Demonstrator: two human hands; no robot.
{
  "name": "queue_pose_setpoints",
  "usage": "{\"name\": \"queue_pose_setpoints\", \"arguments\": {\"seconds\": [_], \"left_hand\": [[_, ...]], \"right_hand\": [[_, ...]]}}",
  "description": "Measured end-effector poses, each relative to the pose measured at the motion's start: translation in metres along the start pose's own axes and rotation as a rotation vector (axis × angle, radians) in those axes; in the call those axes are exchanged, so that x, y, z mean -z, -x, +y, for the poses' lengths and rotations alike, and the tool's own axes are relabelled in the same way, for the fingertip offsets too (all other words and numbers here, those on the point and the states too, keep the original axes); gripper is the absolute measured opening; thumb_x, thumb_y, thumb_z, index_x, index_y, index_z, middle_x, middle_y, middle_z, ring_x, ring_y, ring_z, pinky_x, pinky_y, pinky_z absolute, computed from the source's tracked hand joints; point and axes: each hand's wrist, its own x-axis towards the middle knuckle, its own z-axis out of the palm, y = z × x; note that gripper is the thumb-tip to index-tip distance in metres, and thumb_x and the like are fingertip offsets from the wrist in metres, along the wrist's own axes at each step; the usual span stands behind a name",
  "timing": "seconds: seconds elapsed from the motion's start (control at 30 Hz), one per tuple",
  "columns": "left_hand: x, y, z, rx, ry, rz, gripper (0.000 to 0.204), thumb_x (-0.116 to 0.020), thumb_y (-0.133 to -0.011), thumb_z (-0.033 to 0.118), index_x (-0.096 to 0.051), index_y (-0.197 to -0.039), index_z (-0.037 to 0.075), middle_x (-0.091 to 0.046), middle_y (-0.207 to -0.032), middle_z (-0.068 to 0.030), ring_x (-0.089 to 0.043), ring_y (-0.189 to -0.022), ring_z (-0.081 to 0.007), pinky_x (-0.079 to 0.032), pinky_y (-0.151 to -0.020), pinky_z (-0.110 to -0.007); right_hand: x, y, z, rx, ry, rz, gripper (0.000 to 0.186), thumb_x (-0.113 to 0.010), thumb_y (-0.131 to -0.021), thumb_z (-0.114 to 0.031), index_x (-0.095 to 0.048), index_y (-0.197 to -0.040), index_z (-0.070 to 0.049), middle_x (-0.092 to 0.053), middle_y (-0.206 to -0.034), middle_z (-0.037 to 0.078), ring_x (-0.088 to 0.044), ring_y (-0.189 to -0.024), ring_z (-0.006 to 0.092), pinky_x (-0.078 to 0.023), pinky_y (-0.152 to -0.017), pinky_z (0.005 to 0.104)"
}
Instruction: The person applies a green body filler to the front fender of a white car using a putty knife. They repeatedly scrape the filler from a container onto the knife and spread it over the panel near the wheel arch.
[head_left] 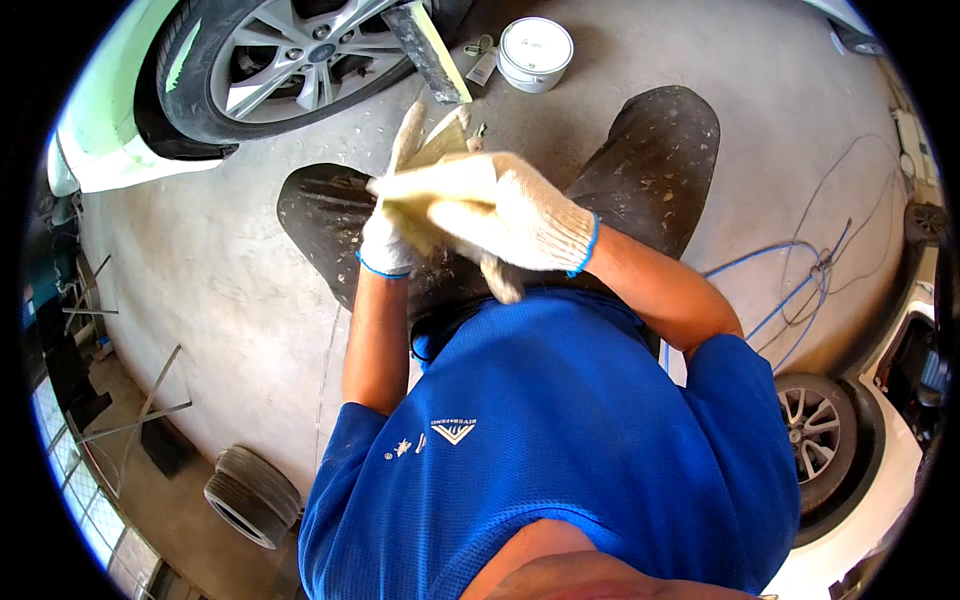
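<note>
Both of my hands wear cream knit work gloves with blue-edged cuffs, held together above my lap. My left hand (387, 245) has fingers stretched upward, apart from one another. Across its palm, my right hand (535, 212) lies with its fingers pressed together on the left work glove (407, 140). Bright light and motion smear the place where they meet, so the finger ends are unclear. A pale, greyish glove-like piece (502, 281) hangs below the right hand; where it attaches is hidden. Beneath the hands, dark stained trousers (650, 170) cover my spread knees.
A car wheel (320, 55) stands ahead on the left, beside a pale green body panel (110, 125). Near it are a long sanding block (430, 55) and a white lidded bucket (535, 55). A blue hose (780, 310) coils at right; tyres (255, 495) lie lower left.
</note>
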Motion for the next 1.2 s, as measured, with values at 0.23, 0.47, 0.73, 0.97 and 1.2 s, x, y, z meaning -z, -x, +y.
{"name": "queue_pose_setpoints", "arguments": {"seconds": [0.23,0.47,0.73,0.97,1.2], "left_hand": [[0.005,-0.004,-0.014,0.236,0.237,0.233,0.071,-0.052,-0.100,0.044,-0.025,-0.157,0.010,-0.044,-0.151,-0.0192,-0.047,-0.136,-0.0282,-0.040,-0.113,-0.046],[-0.001,-0.001,0.001,0.138,0.345,-0.137,0.071,-0.050,-0.098,0.047,-0.027,-0.156,0.012,-0.040,-0.155,-0.0079,-0.039,-0.142,-0.0188,-0.023,-0.124,-0.044],[0.006,0.000,0.001,-0.033,0.208,0.065,0.128,-0.069,-0.069,0.074,-0.013,-0.157,0.001,-0.027,-0.156,-0.0309,-0.034,-0.143,-0.0434,-0.030,-0.119,-0.055],[-0.018,-0.009,0.014,-0.048,0.119,0.142,0.142,-0.073,-0.060,0.080,-0.008,-0.158,0.000,-0.024,-0.156,-0.0333,-0.031,-0.144,-0.0431,-0.028,-0.120,-0.053],[-0.009,-0.007,0.010,-0.073,0.194,0.156,0.132,-0.077,-0.064,0.070,-0.014,-0.158,0.003,-0.033,-0.153,-0.0307,-0.038,-0.141,-0.0406,-0.033,-0.117,-0.052]], "right_hand": [[0.001,0.002,-0.002,0.003,0.037,-0.042,0.029,-0.058,-0.095,-0.015,-0.070,-0.120,-0.007,-0.071,-0.115,0.015,-0.068,-0.106,0.0202,-0.052,-0.092,0.0330],[0.004,-0.012,0.005,0.108,0.134,0.121,0.031,-0.059,-0.094,-0.018,-0.070,-0.122,-0.010,-0.073,-0.107,0.014,-0.071,-0.090,0.0213,-0.055,-0.082,0.0331],[-0.005,0.009,0.014,-0.092,0.080,0.105,0.029,-0.060,-0.092,-0.012,-0.071,-0.118,-0.010,-0.073,-0.105,0.014,-0.071,-0.089,0.0232,-0.055,-0.080,0.0369],[0.011,-0.003,0.032,-0.103,0.015,0.259,0.028,-0.058,-0.093,-0.011,-0.070,-0.118,-0.008,-0.073,-0.102,0.016,-0.072,-0.088,0.0226,-0.056,-0.078,0.0347],[0.012,-0.004,0.022,-0.228,0.025,0.208,0.027,-0.058,-0.092,-0.009,-0.071,-0.115,-0.006,-0.073,-0.104,0.014,-0.072,-0.090,0.0272,-0.056,-0.084,0.0358]]}}
